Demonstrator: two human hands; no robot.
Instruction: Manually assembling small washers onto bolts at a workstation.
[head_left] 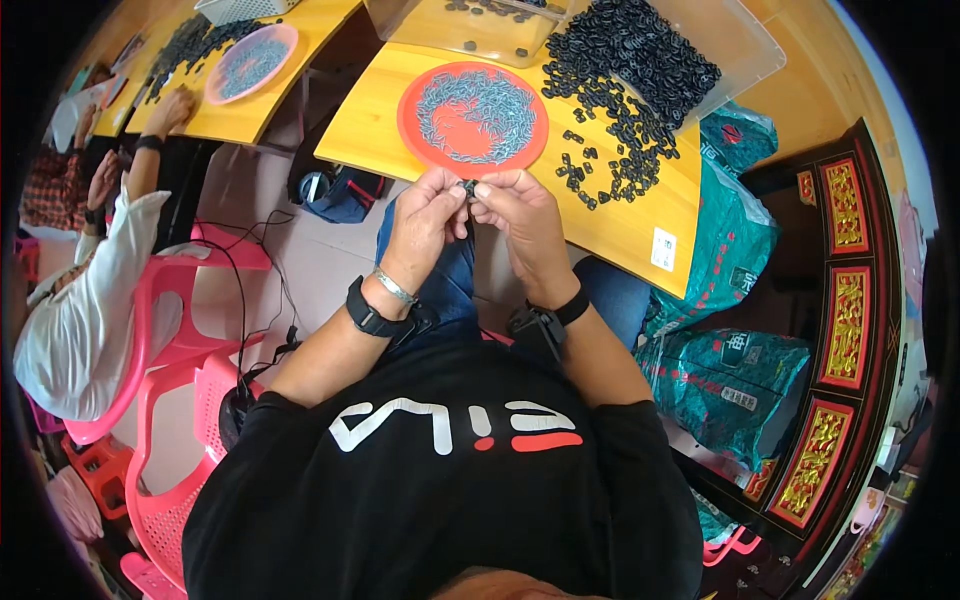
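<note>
My left hand (424, 222) and my right hand (528, 225) meet just in front of the table's near edge. Thumbs and fingertips of both are closed on one small black plastic piece (468, 187), mostly covered by the fingers. Right beyond them on the yellow table (362, 130) is a red plate (407, 125), holding a heap of small silvery screws (505, 108) with a bare patch in the middle. To its right, many small black plastic pieces (640, 65) are piled up and spill toward the near edge.
A clear plastic bin (440, 38) with a few dark pieces stands behind the plate; another clear tub (755, 62) lies at back right. Green sacks (730, 235) crowd the table's right side. Leftward, a co-worker's hand (172, 110) rests near a pink bowl (293, 50) of screws; pink chairs (165, 300) stand below.
</note>
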